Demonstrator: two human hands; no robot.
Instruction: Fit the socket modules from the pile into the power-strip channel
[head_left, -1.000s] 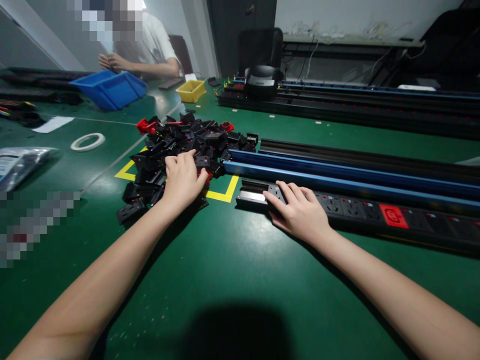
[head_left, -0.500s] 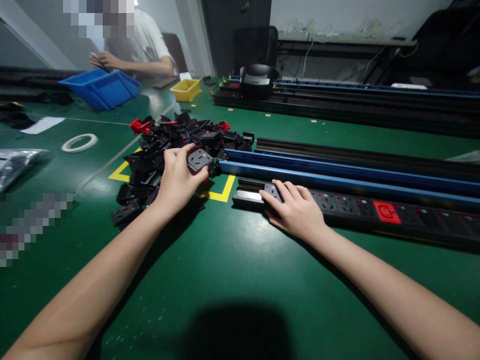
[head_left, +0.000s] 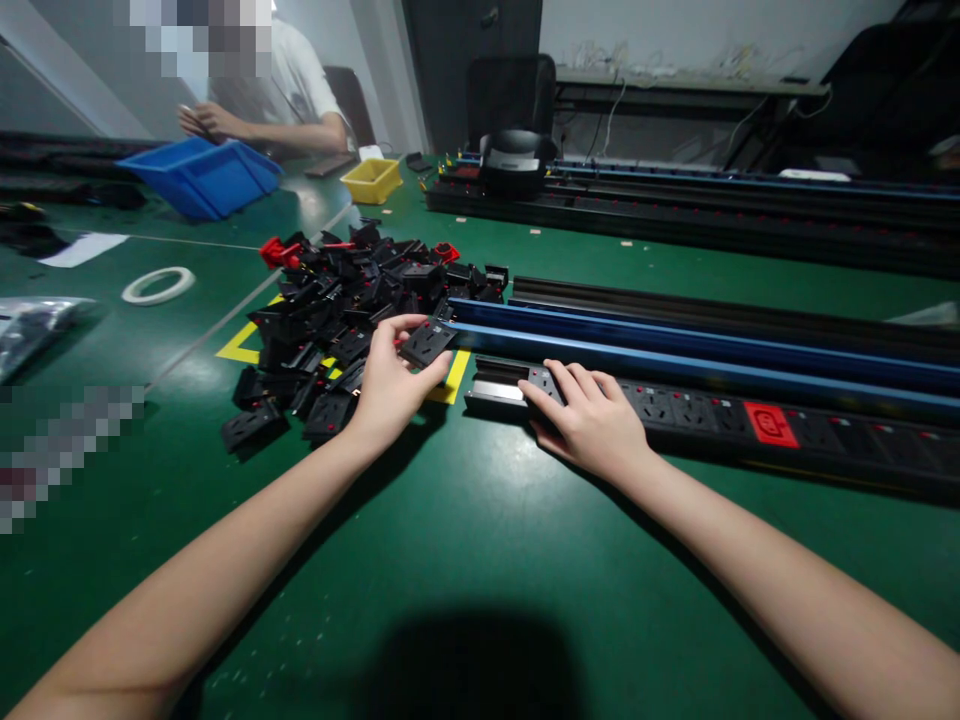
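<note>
My left hand (head_left: 394,385) pinches a black socket module (head_left: 430,343) between thumb and fingers, its slotted face turned up. It is just right of a heap of black socket modules (head_left: 360,285) and short of the power strip's open end. My right hand (head_left: 592,415) lies over the black power strip (head_left: 682,410), fingers across its top and thumb on the near side. Under the fingertips one socket module (head_left: 541,378) is partly hidden. Left of it the channel shows a bare metallic stretch. A red socket (head_left: 772,425) sits among the black ones farther right.
Blue rails (head_left: 637,345) lie just behind the strip. Yellow tape (head_left: 240,345) marks the table around the heap. Farther back are a blue bin (head_left: 202,180), a yellow tray (head_left: 373,180), a white tape ring (head_left: 159,286) and more long strips (head_left: 675,215). Another person (head_left: 292,90) sits across the table.
My left hand has moved right and a little nearer to me with the socket module, toward the strip's end. The right hand stays in place on the strip.
</note>
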